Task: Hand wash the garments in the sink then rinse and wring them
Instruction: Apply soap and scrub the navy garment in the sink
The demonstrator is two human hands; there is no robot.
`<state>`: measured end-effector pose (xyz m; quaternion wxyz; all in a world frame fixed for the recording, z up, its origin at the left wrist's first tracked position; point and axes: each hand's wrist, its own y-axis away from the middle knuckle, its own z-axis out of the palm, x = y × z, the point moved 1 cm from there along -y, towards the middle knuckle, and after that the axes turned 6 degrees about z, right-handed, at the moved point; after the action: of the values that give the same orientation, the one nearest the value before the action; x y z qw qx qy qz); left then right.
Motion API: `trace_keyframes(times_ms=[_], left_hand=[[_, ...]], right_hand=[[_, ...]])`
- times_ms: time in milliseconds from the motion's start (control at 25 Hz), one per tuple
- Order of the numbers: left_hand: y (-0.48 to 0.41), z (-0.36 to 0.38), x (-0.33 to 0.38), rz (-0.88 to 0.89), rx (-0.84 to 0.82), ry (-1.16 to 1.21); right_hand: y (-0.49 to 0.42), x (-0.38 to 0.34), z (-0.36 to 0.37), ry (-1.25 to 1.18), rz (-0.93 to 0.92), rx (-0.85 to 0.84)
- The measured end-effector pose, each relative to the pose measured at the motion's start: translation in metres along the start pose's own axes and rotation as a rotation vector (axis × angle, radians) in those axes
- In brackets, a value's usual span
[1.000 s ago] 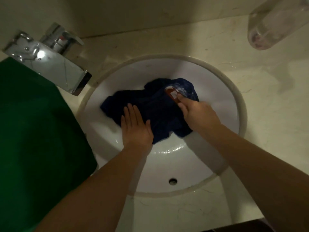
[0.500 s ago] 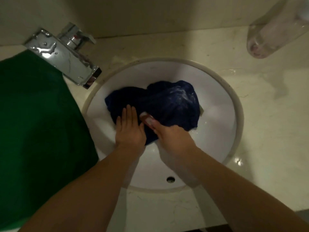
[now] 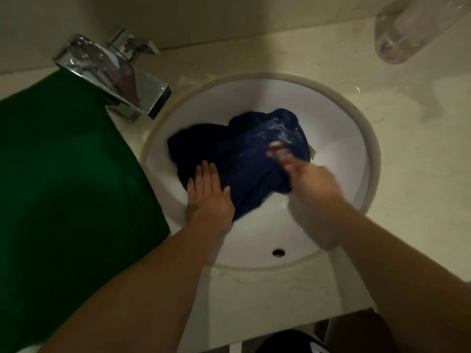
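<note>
A dark blue garment [image 3: 244,154] lies bunched in the round white sink [image 3: 339,115], with white suds on its upper right part. My left hand [image 3: 209,194] lies flat with straight fingers on the garment's near left edge, pressing it down. My right hand [image 3: 311,182] is blurred with motion. It holds a small pinkish bar of soap [image 3: 276,149] at its fingertips against the cloth's right side.
A chrome faucet [image 3: 114,70] juts over the sink's upper left rim. A large green cloth [image 3: 63,174] covers the counter on the left. A clear plastic bottle [image 3: 413,29] lies at the upper right on the wet beige countertop [image 3: 420,161]. An overflow hole [image 3: 278,252] sits in the near wall.
My right hand slid the soap from beside my left hand back up to the garment's right side. The left hand stayed pressed on the cloth.
</note>
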<state>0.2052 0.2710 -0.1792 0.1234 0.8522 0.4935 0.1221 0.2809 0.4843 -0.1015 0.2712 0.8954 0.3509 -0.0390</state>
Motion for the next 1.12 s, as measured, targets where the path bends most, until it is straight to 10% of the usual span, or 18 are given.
trace_keyframes(times_ms=[80,280,400,600,760,960,1120], left_hand=[[-0.004,-0.002,0.001,-0.004,-0.055,0.011],[-0.006,-0.007,0.000,0.012,-0.122,-0.012],[-0.005,-0.005,-0.003,0.036,-0.113,-0.009],[-0.008,-0.007,-0.005,0.031,-0.164,-0.046],[-0.006,-0.006,-0.006,0.042,-0.141,-0.063],[-0.007,-0.007,-0.007,0.032,-0.149,-0.054],[-0.005,-0.011,-0.006,0.050,-0.153,-0.025]], right_hand=[[-0.021,0.009,-0.013,-0.098,0.195,0.015],[0.057,-0.020,0.013,0.089,-0.308,-0.149],[0.020,-0.001,-0.013,0.159,0.088,-0.034],[0.053,-0.034,0.029,0.029,-0.174,-0.201],[0.004,0.004,-0.001,-0.032,0.211,0.027],[0.049,-0.036,0.032,-0.051,-0.246,-0.160],[-0.016,0.008,-0.002,-0.094,0.186,0.042]])
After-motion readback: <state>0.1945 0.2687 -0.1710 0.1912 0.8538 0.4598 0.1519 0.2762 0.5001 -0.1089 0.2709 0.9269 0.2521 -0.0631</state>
